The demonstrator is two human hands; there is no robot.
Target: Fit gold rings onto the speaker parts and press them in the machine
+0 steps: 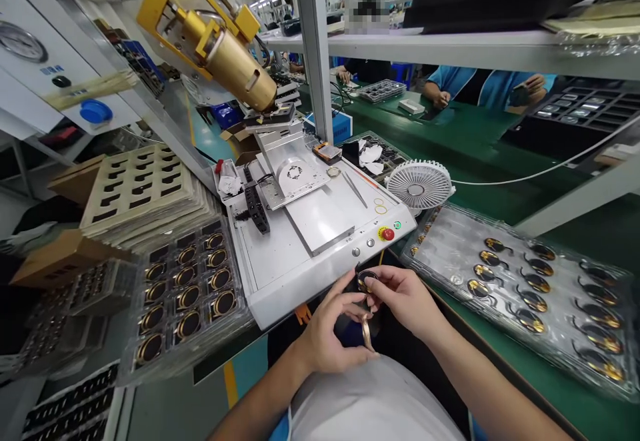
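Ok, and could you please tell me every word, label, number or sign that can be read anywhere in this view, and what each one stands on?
Nothing here can be read with certainty.
Round dial gauge: its markings are too small to read.
Blue label on the white panel: too small to read.
Yellow ring of the red stop button: any lettering is too small to read.
Sign above the shelf: pixelated, unreadable.

Single head-worn view, facing forward and down, close above hands (403, 301).
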